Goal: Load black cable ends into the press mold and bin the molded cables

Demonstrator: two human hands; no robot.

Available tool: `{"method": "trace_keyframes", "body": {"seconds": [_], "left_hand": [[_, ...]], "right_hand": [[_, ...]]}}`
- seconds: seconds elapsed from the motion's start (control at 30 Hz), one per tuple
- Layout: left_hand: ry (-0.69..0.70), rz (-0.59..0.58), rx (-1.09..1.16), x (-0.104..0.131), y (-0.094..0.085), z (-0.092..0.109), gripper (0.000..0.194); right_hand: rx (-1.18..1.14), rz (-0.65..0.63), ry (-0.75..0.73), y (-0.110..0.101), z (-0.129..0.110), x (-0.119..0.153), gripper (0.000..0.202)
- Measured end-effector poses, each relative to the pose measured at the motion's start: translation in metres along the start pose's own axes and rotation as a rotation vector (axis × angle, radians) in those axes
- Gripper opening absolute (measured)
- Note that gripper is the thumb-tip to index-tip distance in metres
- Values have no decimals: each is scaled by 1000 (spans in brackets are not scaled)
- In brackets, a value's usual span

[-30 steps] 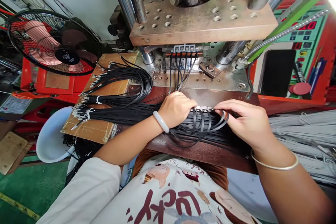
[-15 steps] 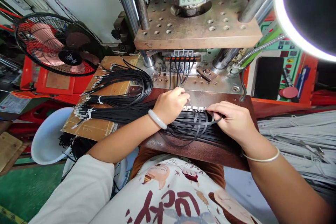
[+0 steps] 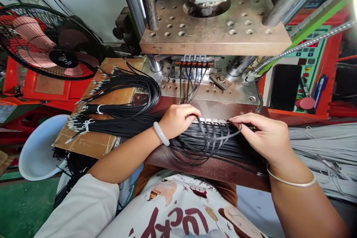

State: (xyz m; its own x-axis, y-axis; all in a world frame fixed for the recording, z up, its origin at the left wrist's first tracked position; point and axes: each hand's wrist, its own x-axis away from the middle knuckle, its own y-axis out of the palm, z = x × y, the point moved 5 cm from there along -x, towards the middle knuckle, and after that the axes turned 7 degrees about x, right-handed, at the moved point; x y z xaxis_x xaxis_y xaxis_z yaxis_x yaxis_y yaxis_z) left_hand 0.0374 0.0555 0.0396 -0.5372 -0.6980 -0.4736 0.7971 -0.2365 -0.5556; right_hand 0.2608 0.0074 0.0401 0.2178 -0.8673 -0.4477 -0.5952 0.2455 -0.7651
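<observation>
Just in front of the press, a row of silver metal connector ends [image 3: 213,121] lies between my two hands, with flat black cables [image 3: 214,139] looping down from it. My left hand [image 3: 180,121] is closed in a pinch on a black cable at the row's left end. My right hand [image 3: 264,134] pinches a black cable at the right end, thumb and forefinger together. Beneath the loops, many more black cables lie across the brown ledge. Behind, several black cables [image 3: 189,81] hang out of the mould [image 3: 195,65] under the press plate. Fingertips hide the outermost connectors.
The thick press plate [image 3: 214,41] hangs above the mould. Bundled black cables [image 3: 122,108] rest on cardboard [image 3: 111,143] at left, by a fan [image 3: 64,57] and a white tub [image 3: 41,148]. Grey cables [image 3: 320,145] and a phone [image 3: 284,85] are at right.
My left hand has come down from near the mould's hanging cables to the row's left end. My right hand has shifted right, still pinching a cable. The view has shifted slightly.
</observation>
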Motion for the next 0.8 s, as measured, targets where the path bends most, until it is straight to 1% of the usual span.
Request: {"method": "trace_keyframes", "body": {"seconds": [0.1,0.27,0.37,0.43,0.53,0.67,0.73,0.8], "left_hand": [[-19,-55,-43,1,5,-4,17],[-7,-87,-112,2,8,-5,17],[-3,-98,-151,2,8,-5,17],[34,-97,-207,2,7,-2,16],[127,-107,-305,2,6,4,17],[229,-203,-425,6,18,12,26],[242,-217,-416,12,20,17,27],[231,-183,-356,16,14,22,23]], "right_hand": [[29,-11,-13,0,-1,0,12],[103,-58,-140,5,-11,2,19],[122,-56,-163,8,-13,3,18],[105,-75,-130,9,-11,2,16],[72,-104,-41,12,-6,1,16],[37,-98,12,14,-2,-1,19],[15,-87,37,12,-3,1,22],[10,-34,76,3,-2,3,23]]}}
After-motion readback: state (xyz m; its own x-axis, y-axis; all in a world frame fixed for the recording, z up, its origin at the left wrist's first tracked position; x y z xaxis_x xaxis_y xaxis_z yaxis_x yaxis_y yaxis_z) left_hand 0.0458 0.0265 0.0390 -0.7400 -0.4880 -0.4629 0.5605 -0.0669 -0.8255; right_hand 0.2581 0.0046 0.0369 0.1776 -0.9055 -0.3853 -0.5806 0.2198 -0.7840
